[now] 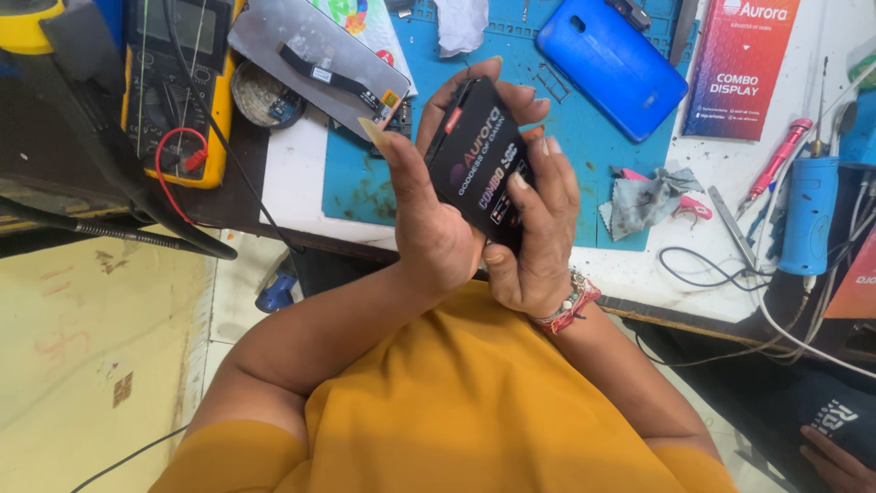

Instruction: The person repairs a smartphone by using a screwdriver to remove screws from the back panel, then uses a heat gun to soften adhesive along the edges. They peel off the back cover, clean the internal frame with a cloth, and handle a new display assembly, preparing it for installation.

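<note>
Both my hands hold one black phone display panel (479, 164) with a printed protective film, raised above the blue work mat (566, 128). My left hand (429, 219) grips its left edge from below, thumb stretched up along the side. At the thumb tip is a pale pointed piece (371, 130); I cannot tell whether it is a nail or a plastic pick. My right hand (543, 228), with a red beaded bracelet at the wrist, wraps the panel's right edge, fingers across its face.
On the bench are a blue phone back cover (611, 59), a grey screen panel with a flex cable (315, 59), a yellow multimeter (178, 87), a red display box (744, 68), a pink screwdriver (780, 160), a dirty cloth (648, 196) and a blue cylindrical tool (808, 215). Another person's hand (835, 461) shows at the lower right.
</note>
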